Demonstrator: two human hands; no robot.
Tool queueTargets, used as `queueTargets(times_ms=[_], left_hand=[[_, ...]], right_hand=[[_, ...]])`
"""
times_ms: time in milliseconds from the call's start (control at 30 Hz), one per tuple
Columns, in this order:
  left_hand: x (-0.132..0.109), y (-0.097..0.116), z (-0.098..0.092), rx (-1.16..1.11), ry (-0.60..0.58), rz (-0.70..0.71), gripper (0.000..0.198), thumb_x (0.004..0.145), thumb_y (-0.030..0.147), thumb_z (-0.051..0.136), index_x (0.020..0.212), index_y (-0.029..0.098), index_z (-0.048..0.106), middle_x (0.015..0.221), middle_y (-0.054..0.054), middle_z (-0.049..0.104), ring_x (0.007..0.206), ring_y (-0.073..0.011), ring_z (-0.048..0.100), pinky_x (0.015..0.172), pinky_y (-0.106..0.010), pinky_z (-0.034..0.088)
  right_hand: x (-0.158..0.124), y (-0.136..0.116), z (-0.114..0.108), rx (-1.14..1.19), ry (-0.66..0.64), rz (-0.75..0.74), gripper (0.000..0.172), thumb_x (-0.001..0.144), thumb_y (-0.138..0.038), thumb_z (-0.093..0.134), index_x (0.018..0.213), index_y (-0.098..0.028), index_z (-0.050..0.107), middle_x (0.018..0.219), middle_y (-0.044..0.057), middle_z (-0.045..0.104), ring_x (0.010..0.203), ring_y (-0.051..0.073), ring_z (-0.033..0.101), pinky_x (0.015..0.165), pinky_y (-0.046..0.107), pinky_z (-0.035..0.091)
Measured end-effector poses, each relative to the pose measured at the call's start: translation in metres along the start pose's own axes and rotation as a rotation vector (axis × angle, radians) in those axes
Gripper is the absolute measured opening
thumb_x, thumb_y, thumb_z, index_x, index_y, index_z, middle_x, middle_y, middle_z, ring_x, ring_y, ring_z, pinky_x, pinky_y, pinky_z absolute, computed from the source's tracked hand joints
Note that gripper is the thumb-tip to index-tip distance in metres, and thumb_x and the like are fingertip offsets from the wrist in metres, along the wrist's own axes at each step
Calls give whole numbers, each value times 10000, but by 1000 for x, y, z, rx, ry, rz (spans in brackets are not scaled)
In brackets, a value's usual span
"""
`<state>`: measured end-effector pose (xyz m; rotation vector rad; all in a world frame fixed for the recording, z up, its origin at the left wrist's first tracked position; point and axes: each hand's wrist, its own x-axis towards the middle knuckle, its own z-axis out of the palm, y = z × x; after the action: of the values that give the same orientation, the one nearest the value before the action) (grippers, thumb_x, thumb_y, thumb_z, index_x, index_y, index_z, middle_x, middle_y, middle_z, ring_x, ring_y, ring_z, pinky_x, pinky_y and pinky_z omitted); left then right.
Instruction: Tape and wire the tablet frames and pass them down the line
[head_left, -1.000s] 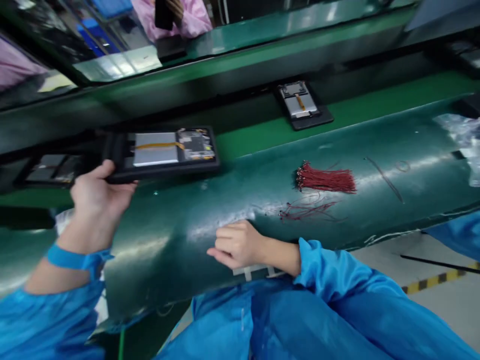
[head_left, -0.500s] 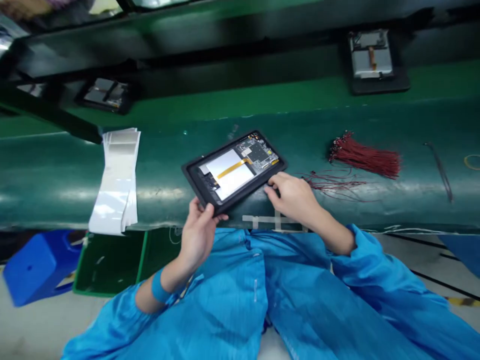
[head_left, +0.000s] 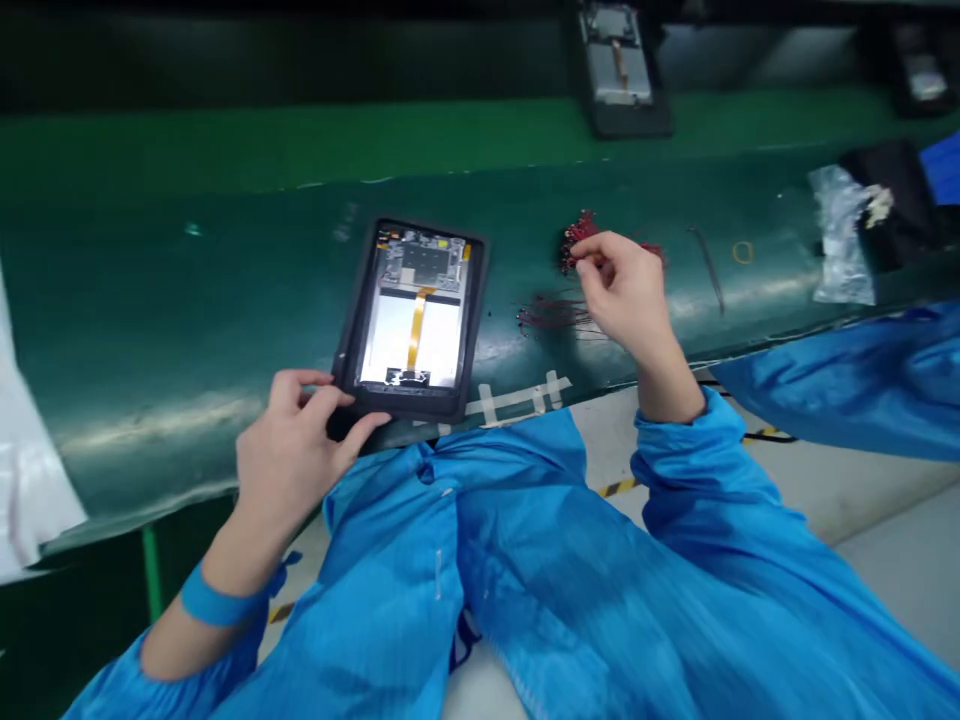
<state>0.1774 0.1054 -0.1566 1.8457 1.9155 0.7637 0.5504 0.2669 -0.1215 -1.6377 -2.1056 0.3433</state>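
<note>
Holding the near-left corner of the tablet (head_left: 412, 315), my left hand (head_left: 296, 450) has thumb and fingers closed on its black frame. Half a second ago this hand carried the tablet tilted above the bench edge with the right hand helping; now it lies flat on the mat (head_left: 187, 330), open side up and its short end towards me, just beyond the white tape (head_left: 517, 400) marks. So the mat bears its weight and my left hand only steadies it.

Further out, my right hand (head_left: 626, 290) has let go of the tablet and moved away to the right, to the wires (head_left: 577, 235) — its fingertips are pinched together on the head of the red bundle, though blur hides whether one strand or several are caught. A few loose strands lie on the mat between that hand and the tablet.

Beyond the mat runs the green belt (head_left: 225, 150) — a second tablet (head_left: 621, 65) sits at its far edge.
</note>
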Motion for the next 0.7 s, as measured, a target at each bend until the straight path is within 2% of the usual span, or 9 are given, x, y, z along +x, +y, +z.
queueTargets(times_ms=[100, 233, 333, 467, 533, 633, 700], left_hand=[[-11, -3, 4, 26, 7, 68, 533, 757, 705, 865, 795, 215, 659, 1094, -123, 604, 825, -251, 551, 564, -274, 217], [-28, 0, 15, 126, 38, 67, 548, 839, 695, 830, 778, 205, 592, 1045, -125, 598, 816, -248, 554, 579, -282, 230], [-36, 5, 25, 150, 76, 16, 549, 863, 673, 831, 781, 201, 562, 967, -109, 586, 768, -228, 524, 599, -285, 237], [-35, 11, 26, 122, 96, -33, 554, 841, 701, 834, 829, 209, 581, 1015, -103, 582, 788, -232, 531, 609, -301, 261], [-31, 15, 20, 90, 123, -3, 506, 864, 679, 813, 890, 217, 608, 1014, -95, 570, 806, -235, 545, 629, -315, 307], [-21, 27, 12, -2, 179, 52, 304, 948, 498, 753, 962, 221, 626, 956, -65, 584, 735, -191, 520, 664, -329, 369], [-12, 40, 11, -102, 150, 35, 182, 974, 386, 711, 966, 222, 633, 864, -30, 609, 647, -156, 503, 639, -315, 385]], right_hand=[[-17, 11, -6, 3, -52, -5, 204, 954, -209, 532, 1023, -183, 723, 947, 91, 737, 898, 239, 667, 849, 367, 495], [-33, 1, 17, 2, -135, -81, 197, 997, -208, 524, 989, -194, 720, 1004, 95, 715, 1010, 260, 630, 910, 390, 480], [-28, -15, 38, 0, -147, -169, 221, 1045, -210, 498, 1046, -200, 719, 1106, 108, 689, 1101, 280, 571, 985, 425, 456], [-8, -31, 56, -60, -245, -270, 174, 1033, -183, 539, 1092, -172, 702, 1213, 149, 643, 1163, 321, 512, 983, 458, 428], [2, -33, 60, -107, -318, -282, 157, 1022, -154, 529, 1038, -159, 685, 1177, 155, 635, 1146, 327, 509, 951, 454, 420], [14, -31, 61, -165, -408, -362, 186, 1026, -133, 476, 991, -152, 658, 1117, 161, 629, 1097, 320, 512, 911, 444, 410], [17, -29, 59, -184, -431, -449, 190, 1028, -138, 457, 1004, -150, 645, 1119, 168, 628, 1082, 317, 508, 909, 445, 405]])
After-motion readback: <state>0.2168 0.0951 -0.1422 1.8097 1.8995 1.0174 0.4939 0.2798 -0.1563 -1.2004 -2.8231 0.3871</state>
